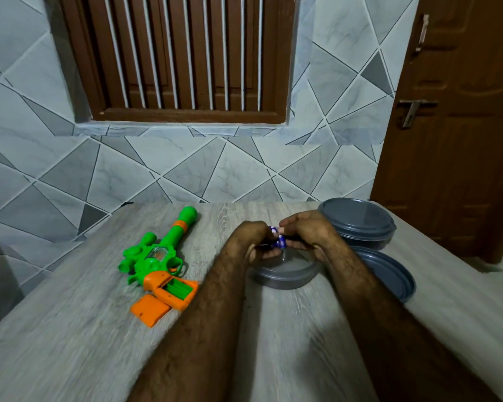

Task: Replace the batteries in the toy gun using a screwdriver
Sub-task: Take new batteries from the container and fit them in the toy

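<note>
Nothing written can be read here. The small blue-and-white batteries, pinched between the left hand and the right hand, have pale patches on their wrappers that may be print or a brand mark. These are too small and blurred to make out. The green and orange plastic toy gun has a shiny patch on its side, and no letters or numbers can be told on it.
</note>
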`<action>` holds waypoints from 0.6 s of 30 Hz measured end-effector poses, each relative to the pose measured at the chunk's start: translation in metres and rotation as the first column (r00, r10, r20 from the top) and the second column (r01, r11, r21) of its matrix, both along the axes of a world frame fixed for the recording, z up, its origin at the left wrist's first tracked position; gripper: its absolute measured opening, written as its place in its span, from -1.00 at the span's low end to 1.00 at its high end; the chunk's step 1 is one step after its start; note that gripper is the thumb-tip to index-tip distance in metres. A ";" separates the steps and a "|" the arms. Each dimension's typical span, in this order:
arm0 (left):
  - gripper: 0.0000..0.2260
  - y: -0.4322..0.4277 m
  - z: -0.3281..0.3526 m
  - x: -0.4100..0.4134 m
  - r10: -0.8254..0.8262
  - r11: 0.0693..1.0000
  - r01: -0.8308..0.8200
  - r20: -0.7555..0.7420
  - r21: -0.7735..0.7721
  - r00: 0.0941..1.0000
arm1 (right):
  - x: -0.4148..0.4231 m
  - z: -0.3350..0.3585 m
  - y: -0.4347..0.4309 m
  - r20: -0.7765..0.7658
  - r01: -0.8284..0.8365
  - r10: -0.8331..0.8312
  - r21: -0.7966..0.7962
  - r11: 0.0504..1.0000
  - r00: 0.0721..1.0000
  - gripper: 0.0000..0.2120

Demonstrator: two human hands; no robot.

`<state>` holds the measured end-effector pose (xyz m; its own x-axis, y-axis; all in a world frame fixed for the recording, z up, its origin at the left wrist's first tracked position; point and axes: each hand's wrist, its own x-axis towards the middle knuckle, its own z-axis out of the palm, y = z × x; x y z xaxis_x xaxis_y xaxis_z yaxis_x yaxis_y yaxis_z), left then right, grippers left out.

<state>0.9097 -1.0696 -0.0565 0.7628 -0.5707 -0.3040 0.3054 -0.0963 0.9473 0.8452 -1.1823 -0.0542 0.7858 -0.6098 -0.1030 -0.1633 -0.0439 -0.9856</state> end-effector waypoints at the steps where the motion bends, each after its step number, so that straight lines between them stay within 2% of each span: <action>1: -0.88 0.004 -0.001 0.000 -0.001 0.998 -0.001 -0.033 -0.057 0.999 | -0.003 0.002 0.002 0.033 -0.008 0.007 0.024 1.000 0.999 -0.91; 3: -0.89 0.012 0.001 -0.005 0.006 0.992 -0.016 -0.078 -0.126 0.997 | -0.007 0.004 0.007 0.056 -0.027 0.025 0.035 0.999 0.998 -0.88; 7: -0.84 0.025 -0.001 -0.009 0.064 0.973 -0.087 -0.112 -0.213 0.992 | -0.011 0.008 0.024 0.050 -0.150 0.149 0.017 0.989 0.988 -0.68; 12: -0.88 0.052 -0.008 -0.006 0.130 0.947 -0.160 -0.123 -0.279 0.984 | -0.012 0.008 0.049 0.071 -0.208 0.218 -0.118 0.971 0.973 -0.52; 15: -0.88 0.070 -0.013 -0.001 0.167 0.928 -0.205 -0.146 -0.312 0.975 | -0.010 0.009 0.066 0.097 -0.164 0.179 -0.142 0.976 0.979 -0.50; 18: -0.86 0.093 -0.014 0.003 0.223 0.914 -0.262 -0.155 -0.311 0.962 | -0.008 0.012 0.088 0.088 -0.146 0.160 -0.145 0.979 0.983 -0.58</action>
